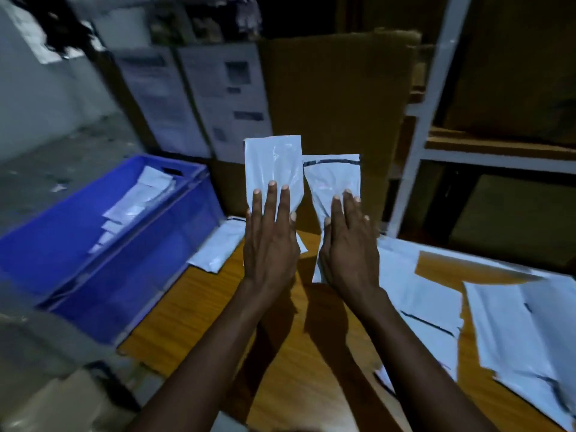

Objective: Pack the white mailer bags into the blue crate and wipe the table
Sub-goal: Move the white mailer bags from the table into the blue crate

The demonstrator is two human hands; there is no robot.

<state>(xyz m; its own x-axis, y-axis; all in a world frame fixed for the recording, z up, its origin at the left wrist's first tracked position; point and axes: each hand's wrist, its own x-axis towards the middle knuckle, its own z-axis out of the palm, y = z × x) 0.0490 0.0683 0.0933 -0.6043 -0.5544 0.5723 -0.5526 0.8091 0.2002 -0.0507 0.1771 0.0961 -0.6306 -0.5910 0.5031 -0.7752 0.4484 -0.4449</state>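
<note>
Item: two white mailer bags, one gripped upright in my left hand (pixel 270 235), one in my right hand (pixel 348 244), long axes pointing up and away from me above the table (pixel 199 310). The blue crate (pixel 103 244) lies to the left, nearer my left hand; blur obscures, I think, several bags inside.

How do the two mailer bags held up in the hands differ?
The left-hand bag reaches higher and shows a plain top edge; the right-hand bag sits lower with a dark strip across its top. The left hand holds one, the right hand the other. Both are white, glossy and upright.
</note>
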